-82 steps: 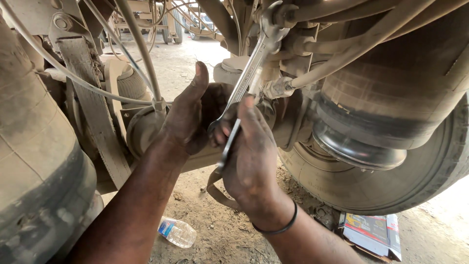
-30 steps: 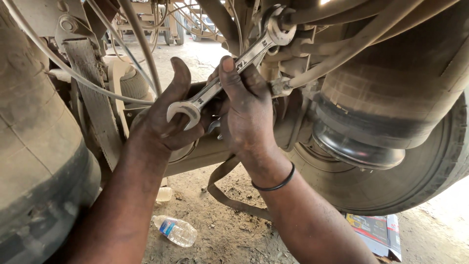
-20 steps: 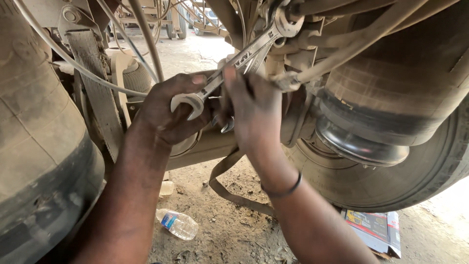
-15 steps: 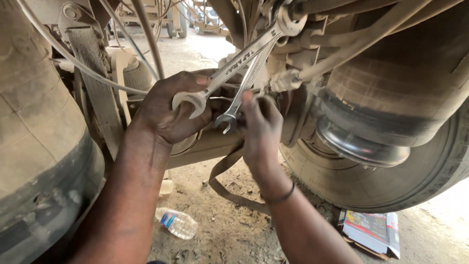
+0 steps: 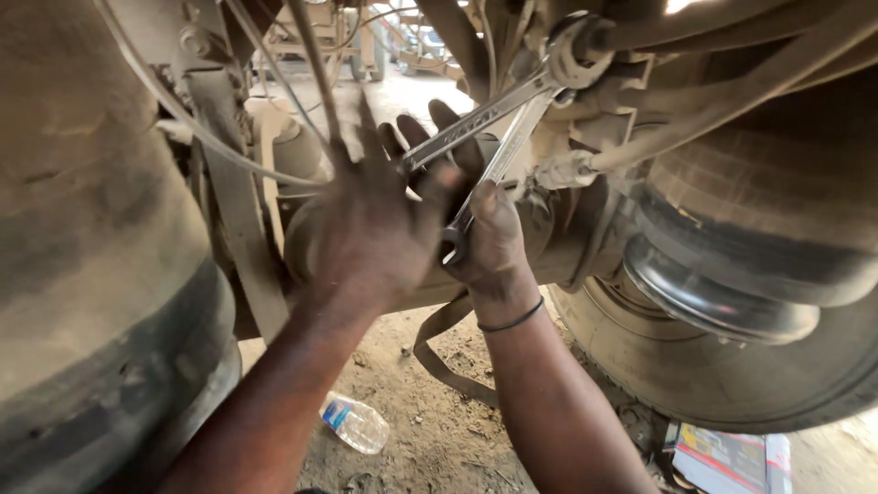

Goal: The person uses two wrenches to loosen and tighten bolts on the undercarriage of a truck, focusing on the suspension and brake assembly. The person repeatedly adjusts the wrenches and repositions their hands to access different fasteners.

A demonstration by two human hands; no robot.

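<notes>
I am looking under a vehicle. Two steel wrenches run up to a fitting (image 5: 585,46) near the axle. The upper wrench (image 5: 494,110) has its ring end on that fitting. Its lower end lies in my left hand (image 5: 370,233), which is blurred, with the fingers spread upward behind the shaft. The second wrench (image 5: 508,151) slants down more steeply. My right hand (image 5: 494,247), with a dark band at the wrist, grips its lower end just right of my left hand. Both hands are dirty with grease.
A big dusty tyre (image 5: 91,274) fills the left; another wheel and tyre (image 5: 732,375) stand at the right under a round rubber air bag (image 5: 777,210). Cables (image 5: 238,155) and a loose strap (image 5: 444,352) hang nearby. A plastic bottle (image 5: 357,423) and a printed package (image 5: 722,457) lie on the dirt.
The upper wrench has swung from steep to a shallower slant. My right hand left it, dropped and took the second wrench's lower end. My left hand has shifted up over the upper wrench's end.
</notes>
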